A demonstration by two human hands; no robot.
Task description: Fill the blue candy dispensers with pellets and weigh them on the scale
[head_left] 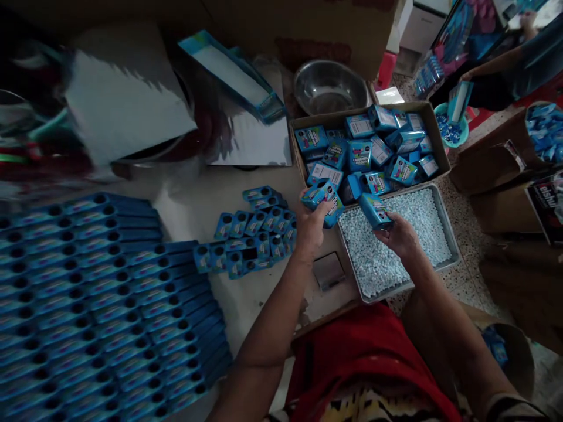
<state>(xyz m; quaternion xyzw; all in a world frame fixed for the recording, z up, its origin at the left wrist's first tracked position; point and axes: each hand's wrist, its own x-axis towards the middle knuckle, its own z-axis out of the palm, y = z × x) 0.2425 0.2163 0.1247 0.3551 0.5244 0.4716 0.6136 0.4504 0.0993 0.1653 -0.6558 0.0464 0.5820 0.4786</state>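
Observation:
My left hand [310, 230] is closed around a small blue candy box [320, 192]; a second box may be gripped with it, but I cannot tell. Another blue candy box [373, 209] is in my right hand [402, 237], tilted over the metal tray [455, 249] of small pale blue pellets [396, 246]. Just beyond both hands, a cardboard carton [445, 170] holds many similar boxes [360, 155] lying in a jumble. Left of my left hand, several blue boxes with dark round holes [255, 225] stand grouped on the table [176, 196].
Long rows of blue boxes [97, 293] cover the table's left side. A steel bowl [331, 88] and blue-edged card pieces [237, 73] lie at the back. On the right, a person's arm [497, 61] reaches over a turquoise basin [461, 138]; cardboard cartons [497, 193] stand nearby.

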